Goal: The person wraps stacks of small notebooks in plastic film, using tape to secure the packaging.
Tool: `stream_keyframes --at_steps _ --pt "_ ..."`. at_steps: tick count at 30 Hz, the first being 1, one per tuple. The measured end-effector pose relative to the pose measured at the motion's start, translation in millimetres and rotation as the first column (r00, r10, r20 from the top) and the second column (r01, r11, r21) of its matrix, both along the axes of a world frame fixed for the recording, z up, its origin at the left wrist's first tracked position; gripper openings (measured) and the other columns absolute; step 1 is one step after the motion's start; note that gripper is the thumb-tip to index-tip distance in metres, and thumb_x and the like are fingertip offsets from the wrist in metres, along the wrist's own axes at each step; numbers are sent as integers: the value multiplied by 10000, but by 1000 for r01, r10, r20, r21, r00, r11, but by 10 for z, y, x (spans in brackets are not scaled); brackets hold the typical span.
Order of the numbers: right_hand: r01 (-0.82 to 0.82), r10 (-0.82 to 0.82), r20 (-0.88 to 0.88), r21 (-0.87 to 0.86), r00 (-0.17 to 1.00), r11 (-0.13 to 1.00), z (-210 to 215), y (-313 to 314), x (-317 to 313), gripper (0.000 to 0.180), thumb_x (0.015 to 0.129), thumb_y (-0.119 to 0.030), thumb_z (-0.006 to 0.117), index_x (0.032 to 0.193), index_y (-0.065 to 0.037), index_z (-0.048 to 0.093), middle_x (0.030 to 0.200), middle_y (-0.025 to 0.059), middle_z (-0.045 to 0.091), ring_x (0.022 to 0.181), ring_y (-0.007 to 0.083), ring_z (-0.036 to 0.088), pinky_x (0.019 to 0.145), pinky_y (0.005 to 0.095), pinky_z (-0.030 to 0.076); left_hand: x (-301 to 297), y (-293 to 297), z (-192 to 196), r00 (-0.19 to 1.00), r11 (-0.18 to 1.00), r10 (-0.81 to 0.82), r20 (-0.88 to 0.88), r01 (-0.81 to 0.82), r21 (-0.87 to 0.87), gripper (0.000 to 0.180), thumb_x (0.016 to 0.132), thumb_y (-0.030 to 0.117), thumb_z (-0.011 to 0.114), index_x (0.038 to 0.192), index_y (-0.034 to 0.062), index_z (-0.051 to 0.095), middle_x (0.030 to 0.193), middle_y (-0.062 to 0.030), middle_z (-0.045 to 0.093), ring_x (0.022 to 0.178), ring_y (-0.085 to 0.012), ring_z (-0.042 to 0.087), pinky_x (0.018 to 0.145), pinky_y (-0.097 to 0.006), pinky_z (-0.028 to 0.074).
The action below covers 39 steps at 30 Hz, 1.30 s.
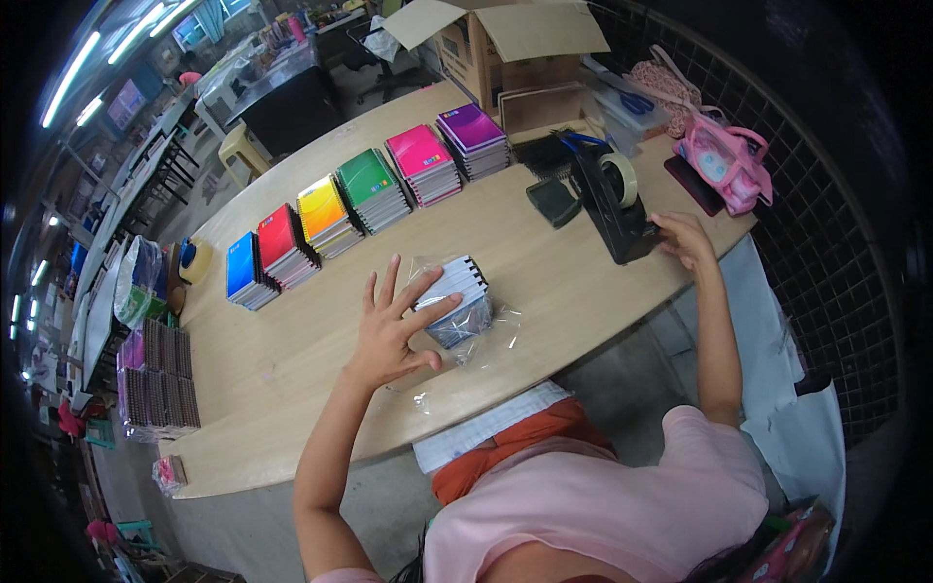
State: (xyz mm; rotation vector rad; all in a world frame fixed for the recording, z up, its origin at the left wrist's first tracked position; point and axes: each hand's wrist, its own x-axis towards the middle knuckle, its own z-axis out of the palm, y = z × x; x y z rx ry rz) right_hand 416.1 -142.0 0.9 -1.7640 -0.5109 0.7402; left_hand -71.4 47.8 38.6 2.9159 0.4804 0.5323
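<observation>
My left hand (391,328) is open, its fingers spread over a small stack of spiral notebooks (453,290) that lies in loose clear plastic wrap (473,325). The fingertips rest on the stack's pale top. At the right, my right hand (686,239) is closed in a pinch at the near end of a black tape dispenser (604,209), where the tape comes off. The strip between those fingers is too small to see clearly. A roll of clear tape (619,181) sits in the dispenser.
Stacks of spiral notebooks in blue (251,270), red (286,245), yellow (328,215), green (373,189), pink (424,163) and purple (473,139) line the far side. An open carton (476,58), a pink pouch (724,163) and wrapped notebook bundles (157,379) stand around the table.
</observation>
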Motion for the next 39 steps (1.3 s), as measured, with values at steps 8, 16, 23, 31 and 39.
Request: stream_keyframes --at_steps 8,16,23,31,39 --pt "95 -101 94 73 990 993 81 90 -361 194 858 -319 736 863 -125 721 804 -47 660 712 51 572 584 270 395 25 5 54 1000 999 16 -14 -16 42 870 672 924 352 1341 413 573 1531 0 407 1459 -447 190 1113 -689 102" --pt "409 -40 -769 295 638 864 -539 -41 -726 199 925 -290 681 971 -96 676 835 3 627 783 140 586 687 347 494 -64 21 -4 1000 999 25 -7 -25 41 890 686 932 337 1327 373 600 1527 -30 415 1460 -458 170 1121 -678 94" --pt "4 640 -439 826 630 563 -295 659 -1659 463 950 -176 624 1379 -88 474 768 18 588 606 93 523 551 222 428 13 24 83 997 999 14 -71 -12 32 926 634 947 348 1349 401 568 1554 -17 369 1466 -461 133 1110 -704 112" --pt "-930 866 370 -16 336 367 1055 1534 -2617 1072 809 -78 731 1562 -65 -33 799 158 662 636 175 623 603 308 499 -43 38 78 999 999 -2 -42 4 45 877 590 923 436 1332 471 557 1528 -98 368 1459 -450 167 1107 -710 137" --pt "-672 585 808 -395 70 626 765 1632 -2301 1189 686 -319 852 1567 -110 81 870 231 641 768 342 621 752 412 485 -37 23 86 999 998 6 -52 -3 66 850 601 910 462 1325 477 562 1543 -115 339 1456 -457 166 1107 -708 135"
